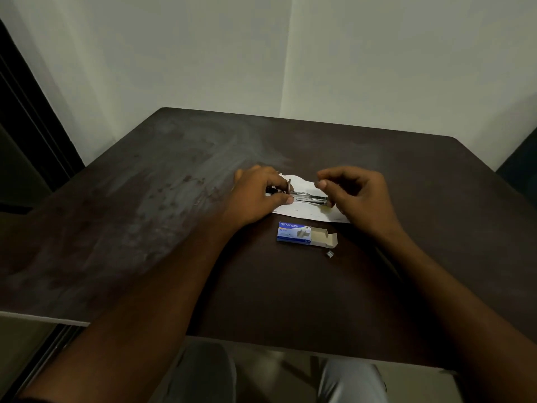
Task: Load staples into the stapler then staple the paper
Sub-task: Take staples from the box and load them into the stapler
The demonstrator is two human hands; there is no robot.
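Loading step: left hand (255, 196) grasps the opened stapler (308, 198); right hand (357, 193) pinches beside it (contents indiscernible). Next: seat staples, close.

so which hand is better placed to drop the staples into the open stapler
Right. The right hand hovers with pinched fingertips over the open stapler, while the left hand is occupied steadying its rear end on the paper.

On the tabletop (145, 228), the stapler (308, 197) lies on the paper (302, 212), with the staple box (302, 234) just in front and a loose staple strip (330, 253) to the box's right.
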